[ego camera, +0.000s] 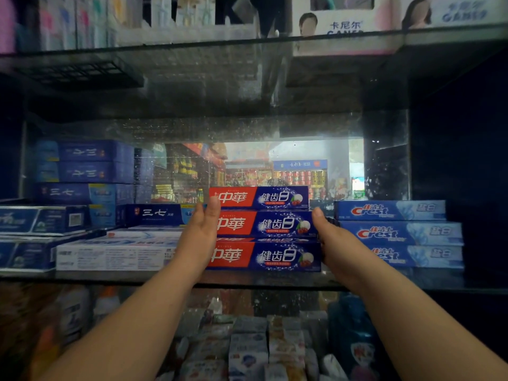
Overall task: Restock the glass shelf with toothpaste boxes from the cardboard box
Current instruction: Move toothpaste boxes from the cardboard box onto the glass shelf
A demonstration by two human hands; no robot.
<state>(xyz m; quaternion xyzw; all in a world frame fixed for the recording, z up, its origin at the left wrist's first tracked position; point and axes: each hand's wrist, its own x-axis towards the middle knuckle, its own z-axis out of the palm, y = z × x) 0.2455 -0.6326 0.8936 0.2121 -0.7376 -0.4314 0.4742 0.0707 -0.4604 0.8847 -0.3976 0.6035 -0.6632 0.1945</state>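
Observation:
Three red and blue toothpaste boxes (275, 225) lie stacked on the glass shelf (110, 276), long sides facing me. My left hand (202, 237) is flat and upright against the stack's left end, fingers straight, covering the ends of the lower two boxes. My right hand (332, 243) rests flat against the right end of the lower two boxes. Both palms face inward with the stack between them. Neither hand's fingers curl around a box. The cardboard box is out of view.
Light blue Crest boxes (398, 233) are stacked right of the stack, close to my right hand. White boxes (115, 254) and dark blue boxes (90, 171) fill the left side. Another glass shelf (192, 48) hangs above. Bottles and small packs (247, 347) sit on the level below.

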